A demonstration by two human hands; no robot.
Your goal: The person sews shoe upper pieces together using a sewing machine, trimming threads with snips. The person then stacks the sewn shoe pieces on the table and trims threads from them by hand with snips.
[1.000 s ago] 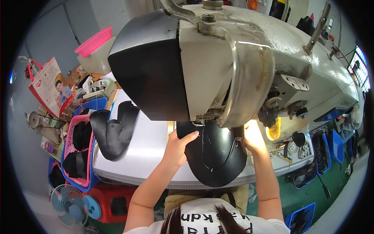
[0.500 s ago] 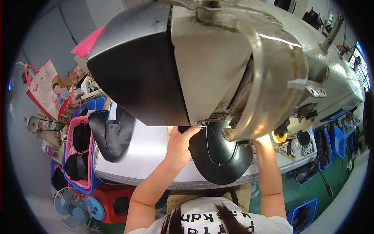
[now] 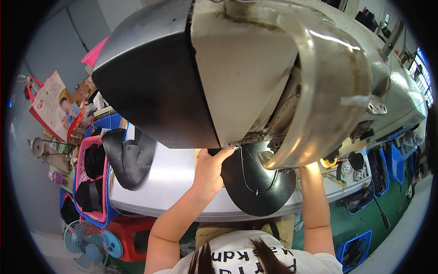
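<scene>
A smooth black leather-like piece (image 3: 258,194) with a rounded near edge and a pale curved line lies on the white table under the sewing machine head (image 3: 246,68). My left hand (image 3: 210,169) is closed at the piece's far left edge, the thumb stretched toward the needle area and the other fingers partly tucked from sight. On the other side, my right hand (image 3: 310,170) reaches beneath the machine by the piece's right edge. The machine's curved clear guard hides its fingers. The needle itself is hidden by the machine.
More black shoe-upper pieces (image 3: 130,157) lie on the table at left, beside a pink basket (image 3: 104,182) of black parts. A yellow spool (image 3: 327,163) and small tools lie at right. A blue fan (image 3: 91,249) and red stool (image 3: 123,228) stand below; blue crates (image 3: 358,251) stand at right.
The machine head looks slightly larger and shifted, as the view has moved a little nearer it. Both hands and the black piece stay almost in place.
</scene>
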